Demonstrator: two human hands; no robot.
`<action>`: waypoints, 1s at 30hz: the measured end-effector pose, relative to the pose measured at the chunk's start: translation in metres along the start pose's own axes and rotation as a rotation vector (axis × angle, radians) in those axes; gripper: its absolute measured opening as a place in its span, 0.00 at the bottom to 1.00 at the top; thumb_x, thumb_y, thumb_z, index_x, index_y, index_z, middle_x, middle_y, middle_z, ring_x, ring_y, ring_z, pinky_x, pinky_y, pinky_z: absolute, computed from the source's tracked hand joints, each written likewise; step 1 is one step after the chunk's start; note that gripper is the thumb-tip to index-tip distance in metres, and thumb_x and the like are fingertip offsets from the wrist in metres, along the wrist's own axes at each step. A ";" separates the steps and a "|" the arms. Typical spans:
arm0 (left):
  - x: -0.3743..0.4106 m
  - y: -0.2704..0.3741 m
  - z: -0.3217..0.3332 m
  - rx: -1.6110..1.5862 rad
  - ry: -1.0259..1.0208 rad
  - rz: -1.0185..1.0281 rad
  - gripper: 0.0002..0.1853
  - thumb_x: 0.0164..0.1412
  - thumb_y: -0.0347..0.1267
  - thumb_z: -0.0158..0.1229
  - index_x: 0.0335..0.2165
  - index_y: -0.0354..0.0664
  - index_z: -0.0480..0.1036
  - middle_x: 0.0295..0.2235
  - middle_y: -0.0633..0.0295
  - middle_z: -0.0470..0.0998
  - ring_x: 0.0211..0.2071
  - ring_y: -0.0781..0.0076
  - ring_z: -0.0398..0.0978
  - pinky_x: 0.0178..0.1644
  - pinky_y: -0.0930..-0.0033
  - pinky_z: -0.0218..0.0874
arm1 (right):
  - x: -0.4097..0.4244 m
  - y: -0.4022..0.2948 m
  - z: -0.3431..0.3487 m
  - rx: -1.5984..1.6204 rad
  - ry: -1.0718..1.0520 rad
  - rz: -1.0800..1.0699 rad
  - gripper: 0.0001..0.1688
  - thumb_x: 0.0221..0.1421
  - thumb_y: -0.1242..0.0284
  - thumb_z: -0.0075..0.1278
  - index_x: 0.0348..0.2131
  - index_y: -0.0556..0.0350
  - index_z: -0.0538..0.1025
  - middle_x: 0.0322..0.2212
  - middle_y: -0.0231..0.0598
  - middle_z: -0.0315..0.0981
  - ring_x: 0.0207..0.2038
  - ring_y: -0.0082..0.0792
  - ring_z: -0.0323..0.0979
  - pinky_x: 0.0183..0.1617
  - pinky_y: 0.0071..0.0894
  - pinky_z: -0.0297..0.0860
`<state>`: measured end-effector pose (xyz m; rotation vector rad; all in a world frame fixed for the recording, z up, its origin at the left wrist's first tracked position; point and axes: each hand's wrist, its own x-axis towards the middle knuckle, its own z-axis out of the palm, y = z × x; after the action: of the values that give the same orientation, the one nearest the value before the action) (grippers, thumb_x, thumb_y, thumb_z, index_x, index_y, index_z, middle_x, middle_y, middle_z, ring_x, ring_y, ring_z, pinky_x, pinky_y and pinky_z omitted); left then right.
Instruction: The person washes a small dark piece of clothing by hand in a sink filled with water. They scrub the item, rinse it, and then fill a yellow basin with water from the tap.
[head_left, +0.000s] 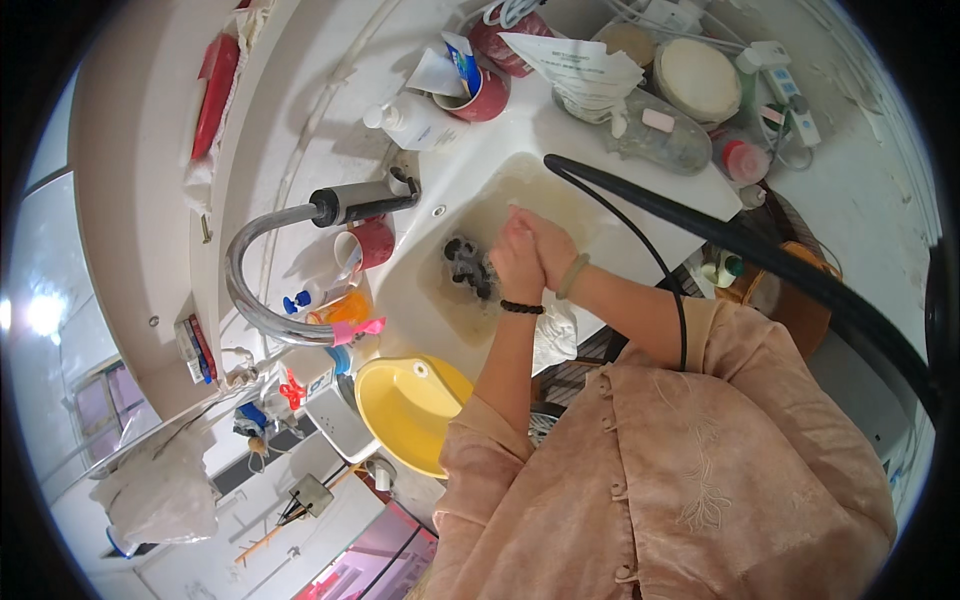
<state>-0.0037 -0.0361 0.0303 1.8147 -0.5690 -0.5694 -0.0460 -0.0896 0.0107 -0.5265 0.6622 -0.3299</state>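
Note:
My left hand (517, 255), with a dark braided bracelet at its wrist, is pressed against my right hand (551, 244), which wears a pale bangle. The two are clasped above the white sink (405, 300), and whatever may lie between the palms is hidden. Cloudy water (469, 319) stands in the basin. Just left of my hands, a dark, soft-looking item (472, 277) lies in the water with suds on it. A white crumpled cloth or paper (555, 337) hangs at the sink's front edge, below my wrists.
A curved chrome faucet (244, 274) with a pink tie arches left of the sink. A yellow basin (401, 409) sits beside it. Red mugs (375, 244), bottles and a plastic container (667, 139) crowd the rim. A black cable (720, 232) crosses the near view.

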 end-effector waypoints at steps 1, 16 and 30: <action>0.001 -0.002 0.000 0.165 -0.034 0.107 0.15 0.57 0.40 0.39 0.35 0.40 0.62 0.32 0.62 0.66 0.33 0.68 0.64 0.36 0.69 0.55 | 0.006 -0.003 -0.005 0.210 -0.015 0.156 0.16 0.52 0.61 0.41 0.29 0.55 0.69 0.28 0.36 0.67 0.32 0.31 0.65 0.38 0.26 0.63; -0.002 -0.016 -0.016 -1.086 0.004 -0.522 0.18 0.55 0.49 0.42 0.34 0.49 0.65 0.30 0.67 0.67 0.33 0.73 0.66 0.42 0.70 0.59 | -0.042 -0.043 0.009 -1.100 -0.209 -0.840 0.23 0.45 0.67 0.44 0.43 0.53 0.65 0.54 0.46 0.40 0.54 0.48 0.47 0.52 0.36 0.54; -0.006 -0.009 -0.005 0.384 -0.078 0.047 0.21 0.58 0.39 0.37 0.37 0.31 0.67 0.33 0.58 0.71 0.30 0.68 0.68 0.34 0.69 0.60 | 0.015 -0.016 -0.007 0.132 -0.082 0.416 0.17 0.48 0.59 0.45 0.23 0.55 0.71 0.19 0.34 0.66 0.25 0.29 0.66 0.28 0.25 0.61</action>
<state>-0.0042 -0.0264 0.0242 2.1388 -0.8150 -0.5258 -0.0412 -0.1118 0.0071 -0.2644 0.6479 0.0399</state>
